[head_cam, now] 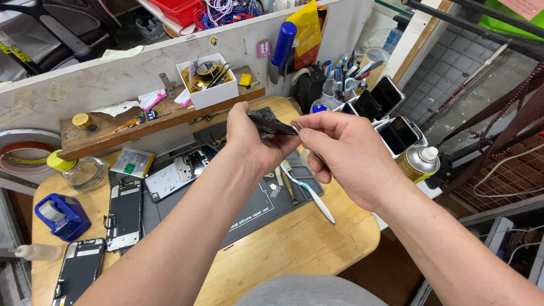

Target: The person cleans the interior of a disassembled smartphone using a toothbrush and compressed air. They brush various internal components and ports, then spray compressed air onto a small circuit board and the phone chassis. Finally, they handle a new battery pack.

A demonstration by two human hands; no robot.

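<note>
The dark phone part [272, 124] is held above the grey repair mat [249, 209], its long axis running left to right. The left hand [252, 141] grasps its left end; the right hand [340, 150] pinches its right edge, equally near.

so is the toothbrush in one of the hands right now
No, the white toothbrush lies on the grey repair mat, while the left hand and right hand hold a dark phone part.
</note>
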